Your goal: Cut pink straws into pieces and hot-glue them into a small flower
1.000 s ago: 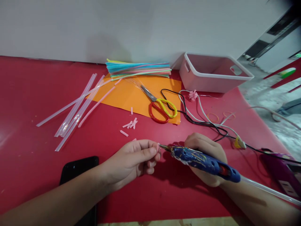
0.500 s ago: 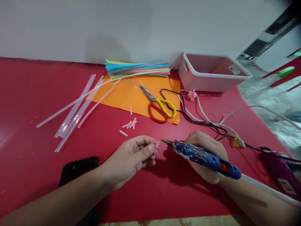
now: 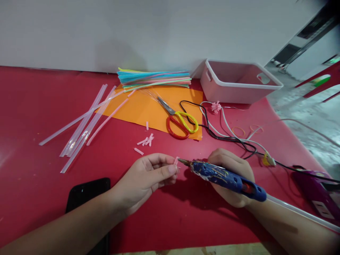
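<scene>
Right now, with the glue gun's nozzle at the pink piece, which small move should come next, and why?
Probably the right hand should ease the glue gun back slightly, since its nozzle sits at the pink piece pinched in the left hand, near the thumb.

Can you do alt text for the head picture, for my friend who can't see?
The left hand pinches a tiny pink piece close by the tip of a blue glue gun held in the right hand. Scissors lie on orange paper beyond, on a red table.

Soft, dim light is falling on the red desk [image 3: 148,226]; shadow is pooling below the glue gun [image 3: 221,176]; the right edge is looking blurred.
</scene>
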`<action>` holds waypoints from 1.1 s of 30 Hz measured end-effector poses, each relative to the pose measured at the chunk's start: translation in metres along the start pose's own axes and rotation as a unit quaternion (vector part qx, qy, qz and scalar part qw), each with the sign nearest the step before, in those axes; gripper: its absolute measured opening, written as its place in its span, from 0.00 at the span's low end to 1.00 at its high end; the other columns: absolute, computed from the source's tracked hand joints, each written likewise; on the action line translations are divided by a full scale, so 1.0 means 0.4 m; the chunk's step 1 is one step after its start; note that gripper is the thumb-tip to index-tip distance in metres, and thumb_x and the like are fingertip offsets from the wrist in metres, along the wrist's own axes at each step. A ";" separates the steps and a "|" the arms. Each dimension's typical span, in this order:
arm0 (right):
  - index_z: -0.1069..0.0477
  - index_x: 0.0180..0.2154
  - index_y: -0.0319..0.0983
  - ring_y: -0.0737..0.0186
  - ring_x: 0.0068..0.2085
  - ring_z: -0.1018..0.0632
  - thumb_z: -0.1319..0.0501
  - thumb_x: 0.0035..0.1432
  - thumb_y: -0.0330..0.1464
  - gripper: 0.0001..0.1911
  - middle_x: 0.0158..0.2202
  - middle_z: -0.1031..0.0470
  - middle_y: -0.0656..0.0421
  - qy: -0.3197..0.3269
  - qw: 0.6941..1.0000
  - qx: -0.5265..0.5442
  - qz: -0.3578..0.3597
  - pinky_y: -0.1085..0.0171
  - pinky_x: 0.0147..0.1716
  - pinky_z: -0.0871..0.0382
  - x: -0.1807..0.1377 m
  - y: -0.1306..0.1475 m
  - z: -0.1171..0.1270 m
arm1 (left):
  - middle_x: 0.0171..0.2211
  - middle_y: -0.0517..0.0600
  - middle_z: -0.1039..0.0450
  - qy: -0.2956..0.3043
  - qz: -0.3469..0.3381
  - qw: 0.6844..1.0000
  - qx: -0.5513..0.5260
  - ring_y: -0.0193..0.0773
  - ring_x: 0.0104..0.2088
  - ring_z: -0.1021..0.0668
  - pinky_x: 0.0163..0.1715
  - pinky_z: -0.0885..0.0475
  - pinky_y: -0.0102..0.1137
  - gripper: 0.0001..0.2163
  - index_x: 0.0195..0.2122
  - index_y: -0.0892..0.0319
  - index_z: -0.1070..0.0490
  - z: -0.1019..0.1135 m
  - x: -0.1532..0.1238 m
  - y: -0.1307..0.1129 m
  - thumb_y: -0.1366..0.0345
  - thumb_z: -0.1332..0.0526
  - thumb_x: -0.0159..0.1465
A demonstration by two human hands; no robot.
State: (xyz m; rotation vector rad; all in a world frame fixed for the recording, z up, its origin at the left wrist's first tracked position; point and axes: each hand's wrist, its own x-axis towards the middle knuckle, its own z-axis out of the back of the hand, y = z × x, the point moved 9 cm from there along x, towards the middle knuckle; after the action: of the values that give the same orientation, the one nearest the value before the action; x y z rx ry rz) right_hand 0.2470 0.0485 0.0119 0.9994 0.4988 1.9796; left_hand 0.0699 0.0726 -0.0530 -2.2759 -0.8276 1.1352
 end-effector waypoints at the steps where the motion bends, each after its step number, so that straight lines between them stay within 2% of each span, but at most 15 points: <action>1: 0.31 0.37 0.41 0.61 0.28 0.26 0.39 0.53 0.25 0.09 0.30 0.27 0.58 0.002 1.000 0.002 0.002 0.61 0.25 0.32 0.001 0.001 -0.001 | 0.24 0.44 0.21 0.001 0.002 1.000 0.002 0.29 0.25 0.21 0.30 0.26 0.22 0.15 0.28 0.62 0.20 -0.001 0.000 0.001 0.64 0.18 0.45; 5: 0.30 0.37 0.41 0.61 0.28 0.26 0.39 0.53 0.26 0.08 0.30 0.27 0.58 -0.002 1.000 0.003 -0.006 0.62 0.25 0.33 0.002 -0.002 -0.001 | 0.24 0.44 0.22 0.021 0.015 1.000 0.005 0.28 0.25 0.21 0.31 0.26 0.22 0.15 0.28 0.61 0.22 -0.008 0.003 0.007 0.63 0.18 0.46; 9: 0.30 0.36 0.42 0.62 0.28 0.26 0.38 0.54 0.25 0.08 0.30 0.27 0.59 -0.011 1.000 0.000 -0.024 0.62 0.26 0.32 0.001 -0.009 0.004 | 0.24 0.44 0.23 0.070 0.053 0.996 -0.010 0.28 0.25 0.21 0.30 0.26 0.22 0.16 0.27 0.62 0.24 -0.022 0.001 0.025 0.62 0.19 0.49; 15: 0.30 0.37 0.41 0.62 0.29 0.25 0.40 0.56 0.27 0.06 0.29 0.27 0.59 0.008 1.000 0.013 0.022 0.62 0.27 0.32 0.003 0.013 -0.002 | 0.23 0.46 0.25 0.133 0.114 0.984 -0.041 0.28 0.25 0.22 0.28 0.27 0.21 0.14 0.28 0.63 0.23 -0.046 -0.013 0.052 0.62 0.21 0.53; 24: 0.31 0.39 0.44 0.58 0.29 0.25 0.40 0.61 0.29 0.05 0.29 0.27 0.56 0.005 1.000 0.015 0.011 0.58 0.26 0.31 -0.004 0.011 0.002 | 0.24 0.47 0.26 0.148 0.124 0.980 -0.057 0.28 0.25 0.25 0.32 0.24 0.24 0.13 0.29 0.64 0.24 -0.050 -0.016 0.057 0.62 0.22 0.56; 29: 0.32 0.39 0.43 0.58 0.30 0.25 0.39 0.58 0.28 0.06 0.30 0.27 0.56 0.034 0.999 0.016 0.013 0.58 0.27 0.30 -0.008 0.003 -0.012 | 0.24 0.47 0.26 0.153 0.126 0.979 -0.056 0.29 0.26 0.25 0.32 0.24 0.25 0.13 0.28 0.64 0.24 -0.048 -0.019 0.058 0.63 0.23 0.56; 33: 0.31 0.38 0.42 0.60 0.28 0.26 0.38 0.56 0.28 0.07 0.29 0.28 0.58 0.007 1.000 0.003 0.014 0.60 0.26 0.31 -0.003 0.003 -0.001 | 0.24 0.47 0.26 0.151 0.126 0.978 -0.063 0.28 0.25 0.26 0.31 0.25 0.24 0.12 0.30 0.64 0.24 -0.048 -0.017 0.058 0.64 0.23 0.57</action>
State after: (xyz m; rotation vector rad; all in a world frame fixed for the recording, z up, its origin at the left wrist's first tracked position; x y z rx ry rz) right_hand 0.2463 0.0468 0.0118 1.0027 0.5018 2.0127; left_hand 0.0894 0.0489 -0.0534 -2.6315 -0.5151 0.8216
